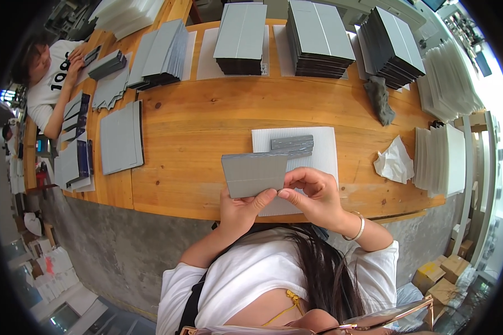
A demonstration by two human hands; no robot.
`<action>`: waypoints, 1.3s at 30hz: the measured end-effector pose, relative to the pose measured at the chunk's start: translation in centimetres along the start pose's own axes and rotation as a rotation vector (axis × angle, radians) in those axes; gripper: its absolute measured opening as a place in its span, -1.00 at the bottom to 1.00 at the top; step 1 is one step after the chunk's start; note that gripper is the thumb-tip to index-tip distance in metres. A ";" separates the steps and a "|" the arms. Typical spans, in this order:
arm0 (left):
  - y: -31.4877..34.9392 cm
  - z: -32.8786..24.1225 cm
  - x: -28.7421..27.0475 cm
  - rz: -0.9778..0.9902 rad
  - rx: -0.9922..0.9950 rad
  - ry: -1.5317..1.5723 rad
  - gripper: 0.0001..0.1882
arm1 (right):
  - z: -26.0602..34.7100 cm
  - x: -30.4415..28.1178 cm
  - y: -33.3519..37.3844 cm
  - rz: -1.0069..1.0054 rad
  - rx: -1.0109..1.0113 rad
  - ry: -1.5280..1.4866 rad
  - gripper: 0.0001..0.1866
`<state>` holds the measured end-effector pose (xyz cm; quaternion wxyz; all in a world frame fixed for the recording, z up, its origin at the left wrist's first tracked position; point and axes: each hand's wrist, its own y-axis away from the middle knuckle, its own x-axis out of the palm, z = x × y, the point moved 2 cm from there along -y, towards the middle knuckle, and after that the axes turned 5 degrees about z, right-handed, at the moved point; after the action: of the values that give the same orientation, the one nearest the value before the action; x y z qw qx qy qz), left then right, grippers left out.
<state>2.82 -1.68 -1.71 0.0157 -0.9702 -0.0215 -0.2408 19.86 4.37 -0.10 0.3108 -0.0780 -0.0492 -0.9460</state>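
A thin stack of grey rectangular panels (255,174) is tilted up above the table's near edge. Its broad face is toward me, and a faint line crosses it. My left hand (241,209) grips the stack from below, thumb across the lower front; its other fingers are hidden behind. At the right edge, my right hand (314,198) is closed, with thumb and fingertips pinching near the lower corner. Just behind lies a small pile of grey strips or panels (292,145) on a white ribbed sheet (324,151).
Tall grey panel stacks (240,33) line the far side. Flat grey panels (120,138) lie at left. A grey cloth (379,100), crumpled white paper (395,161) and upright white sheets (439,159) are on the right. Another person (56,84) handles a dark piece at far left.
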 end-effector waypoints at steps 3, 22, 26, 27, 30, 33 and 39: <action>0.1 0.2 0.2 -0.075 -0.076 -0.002 -0.76 | -0.1 0.0 0.1 0.015 0.024 -0.104 -0.82; -1.3 -0.7 -1.5 -0.253 -0.050 0.143 -0.91 | 4.8 -4.3 -2.0 0.208 -0.251 1.214 -0.82; -1.7 -0.6 -1.3 -0.222 -0.055 0.122 -0.88 | 4.4 -4.2 -2.6 0.191 -0.234 1.301 -0.80; -1.9 -0.6 -1.2 -0.196 -0.025 0.112 -0.85 | 4.4 -4.2 -2.6 0.119 -0.229 1.291 -0.76; -1.8 -0.4 -0.8 -0.197 -0.069 0.129 -0.69 | 4.2 -4.2 -2.2 -0.023 -0.185 1.231 -0.68; -1.7 -0.2 0.0 -0.167 -0.081 0.150 -0.57 | 3.7 -4.5 -1.9 -0.118 -0.133 1.142 -0.62; -2.1 -0.1 0.5 -0.125 -0.155 0.120 -0.46 | 2.6 -4.9 -2.3 -0.134 -0.214 1.157 -0.60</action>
<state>3.12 0.47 -1.36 -0.0729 -0.9491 -0.0622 -0.2999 22.64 9.41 1.45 0.2173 0.4228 0.2194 -0.8520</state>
